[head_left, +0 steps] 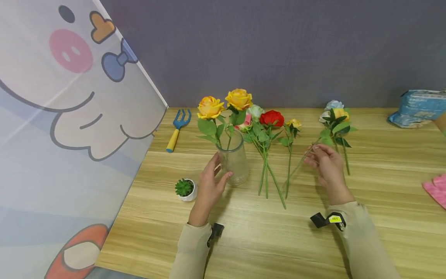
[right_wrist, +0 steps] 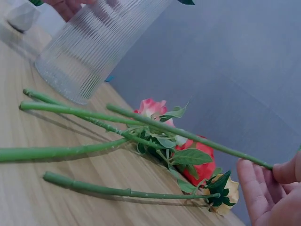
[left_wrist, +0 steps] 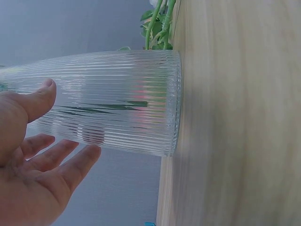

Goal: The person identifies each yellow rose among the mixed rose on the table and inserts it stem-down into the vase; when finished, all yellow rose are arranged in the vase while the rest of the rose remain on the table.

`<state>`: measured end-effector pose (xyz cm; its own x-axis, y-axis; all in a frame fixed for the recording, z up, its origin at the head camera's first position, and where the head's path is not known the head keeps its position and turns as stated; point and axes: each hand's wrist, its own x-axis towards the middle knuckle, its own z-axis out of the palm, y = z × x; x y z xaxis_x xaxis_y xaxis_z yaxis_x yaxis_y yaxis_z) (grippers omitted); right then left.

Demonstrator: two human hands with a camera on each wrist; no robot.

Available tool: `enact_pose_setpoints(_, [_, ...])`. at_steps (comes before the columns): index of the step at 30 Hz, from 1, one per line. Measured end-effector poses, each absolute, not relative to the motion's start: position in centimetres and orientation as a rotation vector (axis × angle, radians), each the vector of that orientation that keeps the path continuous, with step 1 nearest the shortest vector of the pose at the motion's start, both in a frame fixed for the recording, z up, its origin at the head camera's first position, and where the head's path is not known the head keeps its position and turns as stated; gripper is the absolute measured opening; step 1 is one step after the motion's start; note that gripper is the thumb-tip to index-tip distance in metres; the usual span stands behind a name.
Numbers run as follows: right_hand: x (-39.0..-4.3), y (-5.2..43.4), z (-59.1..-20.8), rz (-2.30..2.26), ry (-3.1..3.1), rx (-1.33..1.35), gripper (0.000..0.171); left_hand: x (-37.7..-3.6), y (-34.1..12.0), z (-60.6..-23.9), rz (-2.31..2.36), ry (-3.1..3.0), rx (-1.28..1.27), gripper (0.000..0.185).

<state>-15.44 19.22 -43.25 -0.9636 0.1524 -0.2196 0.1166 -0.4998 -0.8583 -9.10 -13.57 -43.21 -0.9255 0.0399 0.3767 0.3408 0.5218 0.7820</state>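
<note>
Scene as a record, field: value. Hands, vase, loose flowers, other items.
left hand: thumb and fingers around glass vase
right hand: pinches green stem; its bloom unclear
vase: upright on wooden table, two yellow roses in it
flowers mid-table: red rose, pink flower, pale green flower, small yellow flower
flowers at right: blue flower, white flower, another yellow flower
left side: blue-and-yellow fork, succulent in white pot
right side: blue packet
</note>
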Motion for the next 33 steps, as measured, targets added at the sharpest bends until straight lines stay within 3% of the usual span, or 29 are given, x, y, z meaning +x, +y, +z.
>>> enact_pose_setpoints(12, [-15.53,19.24,-42.86,2.770,-1.239,-0.408,0.003,-9.08,-13.62,-43.28,-1.348,-2.453,-0.324,0.070])
enact_pose_setpoints(33, [-15.35,18.91,-42.34,2.798,-1.024,-0.355,0.007,-9.16,-13.63,-43.32,-1.341,-2.463,-0.318,0.070])
